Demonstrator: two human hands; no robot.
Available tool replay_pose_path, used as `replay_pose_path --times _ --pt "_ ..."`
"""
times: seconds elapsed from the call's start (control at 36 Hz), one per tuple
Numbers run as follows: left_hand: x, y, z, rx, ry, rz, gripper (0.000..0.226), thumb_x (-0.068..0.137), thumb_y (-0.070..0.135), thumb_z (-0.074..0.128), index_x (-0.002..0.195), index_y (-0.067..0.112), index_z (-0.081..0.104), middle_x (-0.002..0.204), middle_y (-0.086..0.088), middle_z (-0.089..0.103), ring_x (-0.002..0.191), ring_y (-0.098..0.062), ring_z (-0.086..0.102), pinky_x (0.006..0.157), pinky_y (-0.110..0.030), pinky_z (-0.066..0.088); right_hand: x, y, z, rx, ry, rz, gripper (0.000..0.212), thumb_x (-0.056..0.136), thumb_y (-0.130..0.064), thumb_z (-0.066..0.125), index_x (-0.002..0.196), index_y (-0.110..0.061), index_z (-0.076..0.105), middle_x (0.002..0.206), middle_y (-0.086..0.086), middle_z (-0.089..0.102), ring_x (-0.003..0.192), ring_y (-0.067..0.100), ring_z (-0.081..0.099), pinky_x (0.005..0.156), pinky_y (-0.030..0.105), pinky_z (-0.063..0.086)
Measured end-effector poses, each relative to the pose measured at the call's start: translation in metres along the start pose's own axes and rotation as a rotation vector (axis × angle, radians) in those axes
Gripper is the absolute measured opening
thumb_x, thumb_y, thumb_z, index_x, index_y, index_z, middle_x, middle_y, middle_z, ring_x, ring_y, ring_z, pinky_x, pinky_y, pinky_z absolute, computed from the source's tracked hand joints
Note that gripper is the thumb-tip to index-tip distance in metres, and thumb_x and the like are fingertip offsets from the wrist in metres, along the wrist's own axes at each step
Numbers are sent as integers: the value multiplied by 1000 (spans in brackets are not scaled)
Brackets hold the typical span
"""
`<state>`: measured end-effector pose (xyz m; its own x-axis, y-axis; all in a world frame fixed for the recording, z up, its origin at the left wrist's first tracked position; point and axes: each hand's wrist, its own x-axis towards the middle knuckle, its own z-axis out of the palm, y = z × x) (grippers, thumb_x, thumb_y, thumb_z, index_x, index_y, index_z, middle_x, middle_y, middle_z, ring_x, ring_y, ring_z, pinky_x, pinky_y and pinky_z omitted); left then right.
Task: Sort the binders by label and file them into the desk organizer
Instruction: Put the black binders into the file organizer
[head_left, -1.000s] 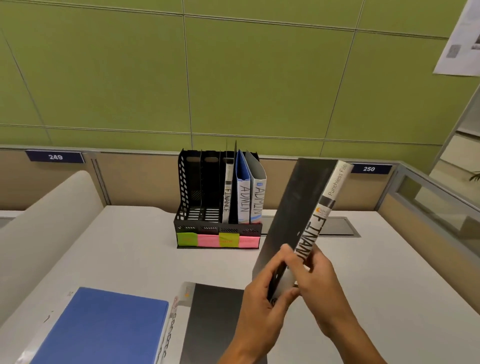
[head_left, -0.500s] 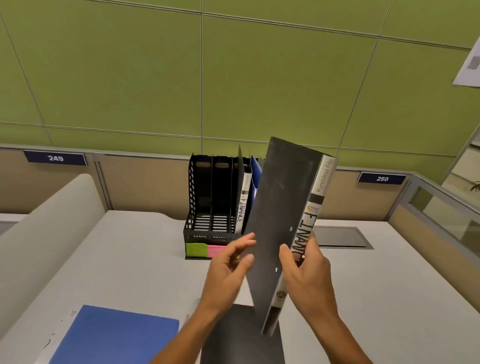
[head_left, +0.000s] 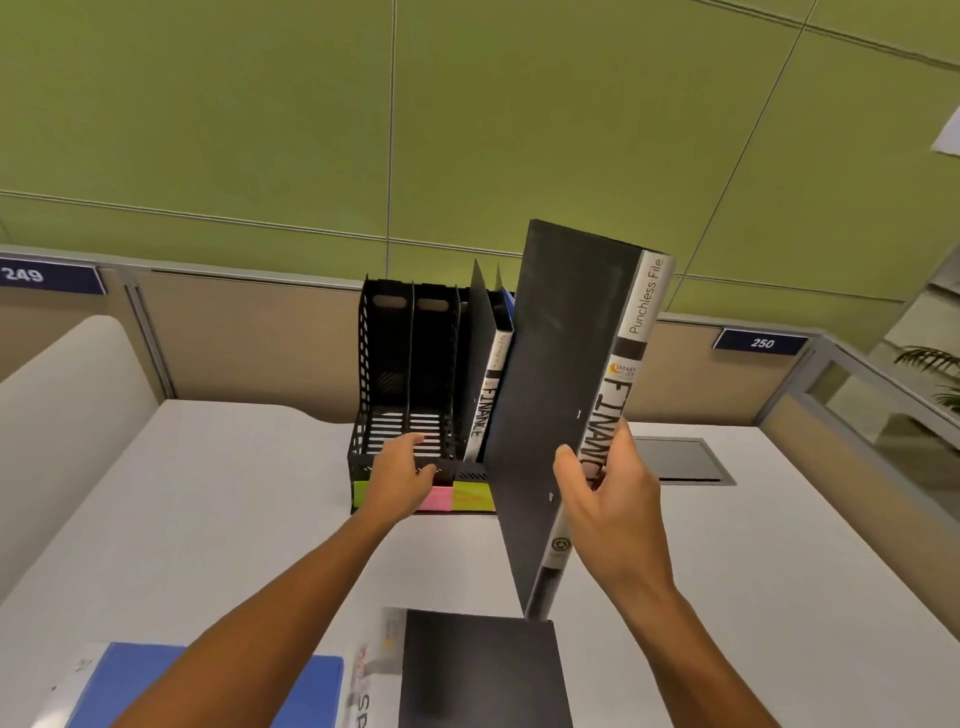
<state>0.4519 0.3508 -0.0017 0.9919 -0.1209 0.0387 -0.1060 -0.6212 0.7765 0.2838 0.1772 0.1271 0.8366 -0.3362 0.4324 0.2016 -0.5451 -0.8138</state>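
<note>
Right hand (head_left: 608, 512) grips a black binder with white FINANCE spine label (head_left: 566, 395) near its lower end, thumb on cover, fingers curled round spine; binder held upright, tilted, in the air just right of the black slotted plastic desk organizer (head_left: 405, 395). Left hand (head_left: 400, 480), fingers relaxed, rests on organizer's front edge. Another black FINANCE binder (head_left: 485, 395) stands in the third slot. A blue binder (head_left: 208, 686) and a black binder (head_left: 478, 670) lie flat on the white desk (head_left: 208, 519).

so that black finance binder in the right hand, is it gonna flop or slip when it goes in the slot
Probably stiff: the black FINANCE binder stands tilted, its cover flat, though the right hand grips only its lower spine. Likely light, since one hand carries it. The smooth cover could slip. The left hand rests at the desk organizer, which may stop it sliding.
</note>
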Motion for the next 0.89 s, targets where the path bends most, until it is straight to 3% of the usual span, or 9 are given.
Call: replay_pose_path --times 0.08,0.14,0.19,0.28,0.5,0.64,0.89 --pt "21 -21 22 258 -84 31 59 94 33 67 144 9 47 145 -11 51 140 -32 39 116 -46 35 13 4 12 -4 -9 13 16 99 -20 58 115 -21 55 78 -26 62 71 3 64 53 15 51" --pt "25 -27 26 457 -100 29 66 95 44 62 147 9 42 156 -13 38 149 -35 24 122 -52 23 17 6 17 -3 -35 13 15 99 -19 58 114 -19 56 72 -23 61 65 2 61 53 15 50" --pt "28 -35 29 564 -83 40 75 96 50 57 153 9 31 164 -13 23 153 -36 10 123 -53 11 23 4 24 -2 -46 14 16 100 -19 58 115 -16 56 72 -19 59 65 1 60 54 14 49" --pt "21 -39 37 653 -19 82 82 96 54 53 157 9 21 166 -12 17 155 -33 8 123 -52 7 32 9 32 -4 -56 30 22 100 -20 57 120 -10 55 77 -14 57 67 0 60 55 13 50" --pt "17 -54 40 785 -13 176 84 94 43 56 158 11 13 167 -12 14 154 -34 10 124 -53 9 65 11 61 56 -49 47 17 100 -16 55 117 -16 56 81 -9 60 64 -2 56 58 12 48" --pt "17 -58 41 795 -12 191 92 91 46 60 159 10 9 166 -13 13 154 -35 9 124 -54 7 89 18 83 100 -23 74 26 99 -11 53 124 -16 54 84 -2 61 67 2 54 62 18 52" --pt "17 -60 43 797 -24 185 94 87 42 62 158 9 9 166 -15 11 154 -36 7 123 -55 6 116 44 125 187 52 153 45 98 -7 52 139 -22 48 96 -4 63 75 2 60 64 16 52"
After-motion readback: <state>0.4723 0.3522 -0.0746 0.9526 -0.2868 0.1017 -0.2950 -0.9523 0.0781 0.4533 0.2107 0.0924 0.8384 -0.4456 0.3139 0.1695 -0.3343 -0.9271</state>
